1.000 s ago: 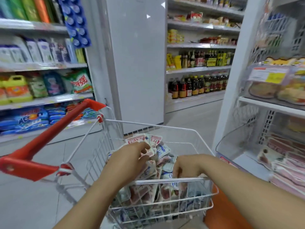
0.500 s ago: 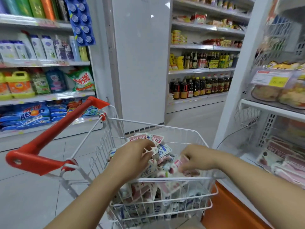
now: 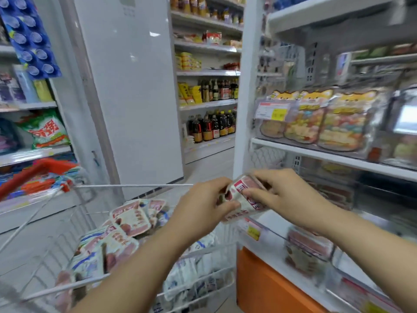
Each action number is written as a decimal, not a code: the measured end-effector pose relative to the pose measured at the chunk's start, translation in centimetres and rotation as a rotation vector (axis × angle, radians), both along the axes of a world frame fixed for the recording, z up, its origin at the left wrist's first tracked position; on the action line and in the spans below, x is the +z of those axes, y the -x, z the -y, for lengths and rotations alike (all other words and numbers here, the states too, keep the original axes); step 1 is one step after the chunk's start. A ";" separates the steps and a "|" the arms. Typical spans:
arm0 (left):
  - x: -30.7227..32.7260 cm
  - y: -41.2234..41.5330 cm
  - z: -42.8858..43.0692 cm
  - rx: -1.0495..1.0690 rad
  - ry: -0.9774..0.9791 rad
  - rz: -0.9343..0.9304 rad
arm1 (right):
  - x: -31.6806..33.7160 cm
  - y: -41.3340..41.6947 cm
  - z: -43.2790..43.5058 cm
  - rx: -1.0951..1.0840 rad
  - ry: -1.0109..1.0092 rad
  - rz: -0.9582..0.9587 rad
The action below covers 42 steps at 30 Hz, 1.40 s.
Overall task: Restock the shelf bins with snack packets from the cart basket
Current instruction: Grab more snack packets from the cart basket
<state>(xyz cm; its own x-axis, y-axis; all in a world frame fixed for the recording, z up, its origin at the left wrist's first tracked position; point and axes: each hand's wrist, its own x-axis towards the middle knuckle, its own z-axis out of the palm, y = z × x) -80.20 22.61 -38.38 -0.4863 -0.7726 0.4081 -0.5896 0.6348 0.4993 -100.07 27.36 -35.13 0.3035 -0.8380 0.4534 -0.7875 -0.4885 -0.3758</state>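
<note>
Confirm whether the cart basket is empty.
Not empty: packets lie heaped inside the basket; the left hand and right hand hold another packet.

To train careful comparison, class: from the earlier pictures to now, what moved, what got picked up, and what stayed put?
The left hand and right hand lifted out of the cart basket and swung right toward the shelf, now gripping a bundle of snack packets between them. The other packets still lie heaped in the basket.
</note>
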 end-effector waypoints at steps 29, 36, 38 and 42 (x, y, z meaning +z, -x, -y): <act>-13.1 24.4 15.6 0.065 -0.742 -0.236 | -11.1 20.0 2.4 -0.572 -0.362 -0.201; -13.3 26.1 16.3 -0.020 -0.814 -0.178 | -10.9 19.8 2.4 -0.575 -0.386 -0.199; -13.6 26.4 16.2 0.000 -0.802 -0.181 | -11.0 19.8 2.4 -0.573 -0.382 -0.202; -14.2 26.5 16.3 -0.021 -0.773 -0.145 | -11.1 19.9 2.3 -0.575 -0.359 -0.202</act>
